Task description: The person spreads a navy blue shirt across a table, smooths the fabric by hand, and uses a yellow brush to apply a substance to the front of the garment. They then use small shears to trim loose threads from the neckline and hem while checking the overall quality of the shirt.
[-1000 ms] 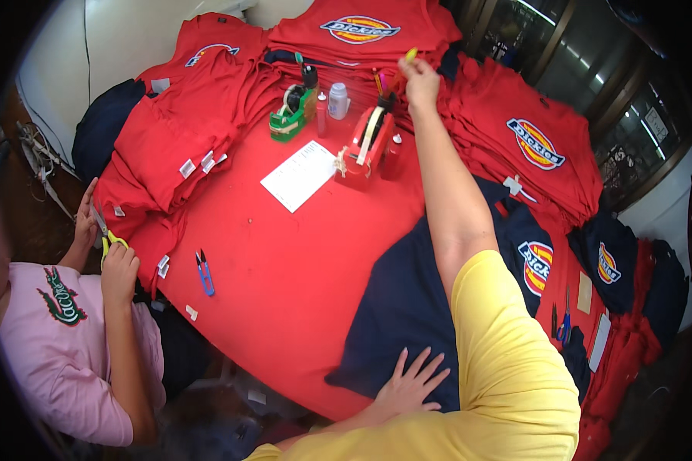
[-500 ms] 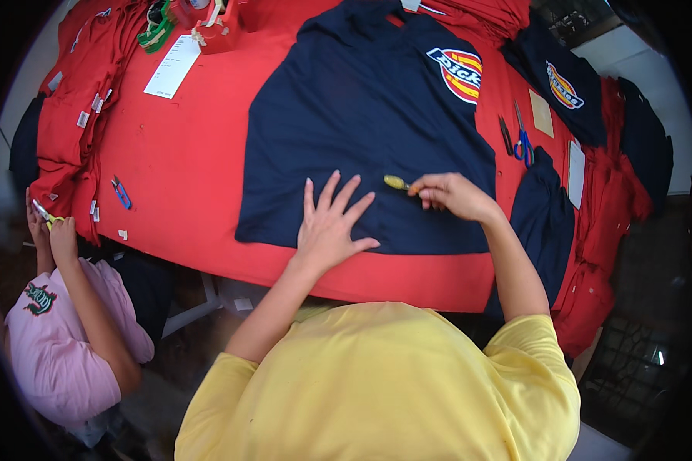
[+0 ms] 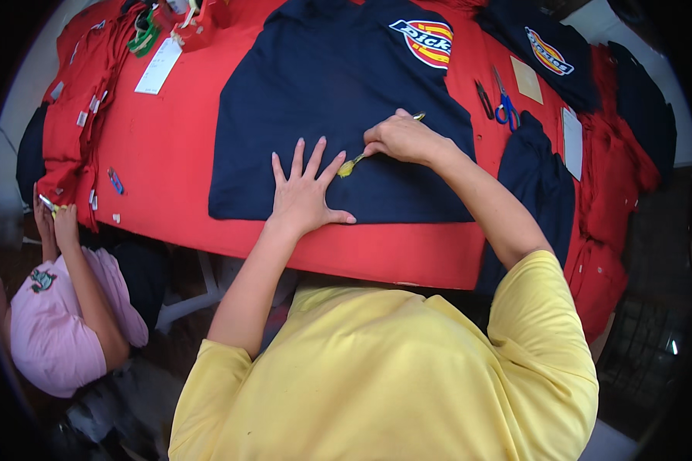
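A dark navy cloth shirt (image 3: 338,115) lies flat on the red table (image 3: 169,154). The left hand (image 3: 304,192) presses it, fingers spread; the right hand (image 3: 404,138) grips a small yellow tool (image 3: 351,164). Blue-handled scissors (image 3: 504,107) lie far right.

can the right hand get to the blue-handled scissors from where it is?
Probably yes. The right hand holds a small yellow tool on the navy garment; the blue-handled scissors lie on the red table just to its right, nothing between. It would need to drop the tool first.
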`<action>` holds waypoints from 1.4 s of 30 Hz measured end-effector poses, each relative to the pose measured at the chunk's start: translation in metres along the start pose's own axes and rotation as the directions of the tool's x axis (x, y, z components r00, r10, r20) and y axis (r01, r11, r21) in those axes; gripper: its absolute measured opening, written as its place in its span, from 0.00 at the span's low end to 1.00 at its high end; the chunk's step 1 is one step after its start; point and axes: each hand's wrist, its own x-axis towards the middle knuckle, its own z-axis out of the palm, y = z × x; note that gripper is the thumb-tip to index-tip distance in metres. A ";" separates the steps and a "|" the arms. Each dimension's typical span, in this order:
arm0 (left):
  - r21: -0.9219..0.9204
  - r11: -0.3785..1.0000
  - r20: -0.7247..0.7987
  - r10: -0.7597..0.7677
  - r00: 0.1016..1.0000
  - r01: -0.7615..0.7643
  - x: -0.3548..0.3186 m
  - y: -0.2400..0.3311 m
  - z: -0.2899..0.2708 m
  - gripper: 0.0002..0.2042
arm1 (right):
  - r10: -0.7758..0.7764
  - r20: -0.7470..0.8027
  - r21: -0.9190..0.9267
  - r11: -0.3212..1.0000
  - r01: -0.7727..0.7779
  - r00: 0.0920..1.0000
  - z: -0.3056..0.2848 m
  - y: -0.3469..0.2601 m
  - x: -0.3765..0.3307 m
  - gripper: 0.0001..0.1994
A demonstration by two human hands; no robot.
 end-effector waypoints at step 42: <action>-0.011 1.000 0.080 -0.007 0.997 0.008 -0.005 -0.006 0.012 0.66 | -0.492 -0.243 -0.138 0.871 0.472 0.836 0.040 -0.005 -0.019 0.08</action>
